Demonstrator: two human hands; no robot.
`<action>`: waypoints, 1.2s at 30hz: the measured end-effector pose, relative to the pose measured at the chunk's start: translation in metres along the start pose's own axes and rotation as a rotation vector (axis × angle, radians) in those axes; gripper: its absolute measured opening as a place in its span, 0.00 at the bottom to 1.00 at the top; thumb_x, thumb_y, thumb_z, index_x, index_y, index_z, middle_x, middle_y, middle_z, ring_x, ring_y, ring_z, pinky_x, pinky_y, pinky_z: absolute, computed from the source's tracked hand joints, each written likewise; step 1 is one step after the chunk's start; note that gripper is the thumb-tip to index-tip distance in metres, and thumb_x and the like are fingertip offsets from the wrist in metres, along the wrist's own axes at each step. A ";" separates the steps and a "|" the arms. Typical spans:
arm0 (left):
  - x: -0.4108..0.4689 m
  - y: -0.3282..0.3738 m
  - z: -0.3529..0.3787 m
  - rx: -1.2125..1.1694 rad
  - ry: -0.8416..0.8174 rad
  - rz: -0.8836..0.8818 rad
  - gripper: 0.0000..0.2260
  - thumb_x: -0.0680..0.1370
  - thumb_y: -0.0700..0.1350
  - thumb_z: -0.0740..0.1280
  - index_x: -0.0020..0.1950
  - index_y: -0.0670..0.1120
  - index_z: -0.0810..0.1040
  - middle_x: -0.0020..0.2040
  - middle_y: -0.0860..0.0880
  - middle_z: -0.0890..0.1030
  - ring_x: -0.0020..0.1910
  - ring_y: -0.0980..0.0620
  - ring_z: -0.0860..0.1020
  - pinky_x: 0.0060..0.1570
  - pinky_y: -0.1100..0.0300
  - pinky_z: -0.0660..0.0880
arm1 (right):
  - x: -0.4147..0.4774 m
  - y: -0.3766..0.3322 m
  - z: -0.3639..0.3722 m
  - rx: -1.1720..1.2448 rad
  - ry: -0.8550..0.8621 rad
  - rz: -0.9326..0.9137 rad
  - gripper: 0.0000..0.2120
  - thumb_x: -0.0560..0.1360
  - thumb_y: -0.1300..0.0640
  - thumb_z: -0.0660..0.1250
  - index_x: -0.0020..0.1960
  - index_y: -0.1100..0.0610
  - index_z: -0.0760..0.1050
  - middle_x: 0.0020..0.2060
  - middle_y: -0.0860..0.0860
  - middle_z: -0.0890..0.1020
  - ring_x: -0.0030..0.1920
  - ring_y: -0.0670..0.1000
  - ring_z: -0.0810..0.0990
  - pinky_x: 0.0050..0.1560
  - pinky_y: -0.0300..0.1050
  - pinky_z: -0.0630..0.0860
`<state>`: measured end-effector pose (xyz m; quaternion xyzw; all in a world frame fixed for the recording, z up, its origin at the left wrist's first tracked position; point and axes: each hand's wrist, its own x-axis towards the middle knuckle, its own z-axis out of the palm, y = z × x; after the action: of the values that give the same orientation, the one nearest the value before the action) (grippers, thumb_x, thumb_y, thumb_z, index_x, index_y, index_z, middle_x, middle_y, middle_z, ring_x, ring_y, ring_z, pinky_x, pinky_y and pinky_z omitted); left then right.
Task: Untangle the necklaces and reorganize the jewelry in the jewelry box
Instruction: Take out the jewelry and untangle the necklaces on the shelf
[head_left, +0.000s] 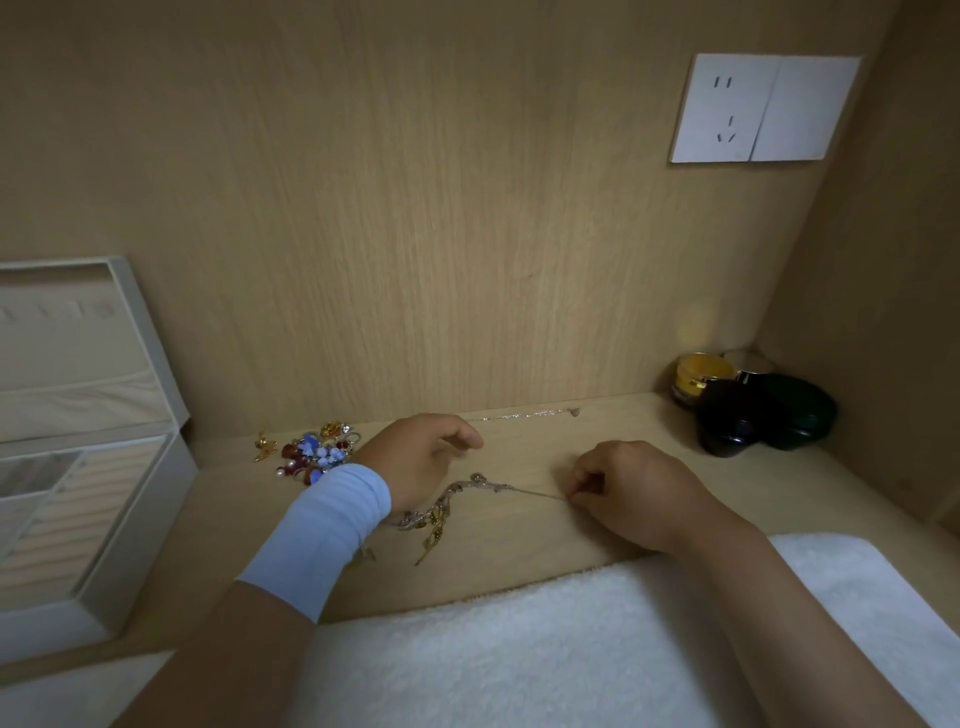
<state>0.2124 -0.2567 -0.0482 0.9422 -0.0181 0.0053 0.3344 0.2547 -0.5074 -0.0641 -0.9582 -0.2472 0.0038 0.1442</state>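
right hand (631, 493): fingertips pinch the thin chain of the tangled necklace (441, 506). left hand (415, 462): fingers curled, can't tell if holding anything. Tangle lies between them, near counter (519, 556) front edge. Pull slowly at low tension; yanking likely tightens knots. jewelry box (130, 519) at left edge.

Jewelry box (130, 519) left; trinkets (311, 454) near it; jars (753, 410) right, seemingly touching.
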 end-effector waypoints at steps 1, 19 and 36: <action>-0.003 -0.002 -0.002 0.068 0.034 0.013 0.16 0.81 0.37 0.58 0.56 0.54 0.79 0.48 0.59 0.77 0.41 0.63 0.75 0.40 0.73 0.70 | -0.001 0.000 -0.001 -0.012 -0.004 0.008 0.05 0.75 0.49 0.67 0.47 0.43 0.81 0.45 0.40 0.79 0.48 0.44 0.77 0.47 0.42 0.75; -0.100 -0.026 0.012 0.514 -0.393 0.123 0.23 0.83 0.58 0.48 0.78 0.62 0.45 0.75 0.60 0.36 0.75 0.59 0.33 0.75 0.55 0.37 | -0.012 -0.041 0.025 -0.058 -0.052 -0.272 0.18 0.81 0.48 0.57 0.67 0.49 0.76 0.69 0.46 0.75 0.70 0.50 0.72 0.69 0.50 0.66; -0.069 -0.052 0.004 0.312 0.084 0.180 0.17 0.78 0.55 0.57 0.64 0.56 0.77 0.57 0.61 0.74 0.59 0.60 0.69 0.62 0.60 0.68 | 0.040 -0.047 0.020 0.435 -0.205 -0.156 0.06 0.69 0.51 0.79 0.42 0.51 0.84 0.33 0.45 0.82 0.33 0.39 0.75 0.40 0.35 0.72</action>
<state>0.1456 -0.2162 -0.0856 0.9762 -0.0873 0.0771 0.1828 0.2662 -0.4431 -0.0673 -0.8772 -0.3272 0.1428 0.3209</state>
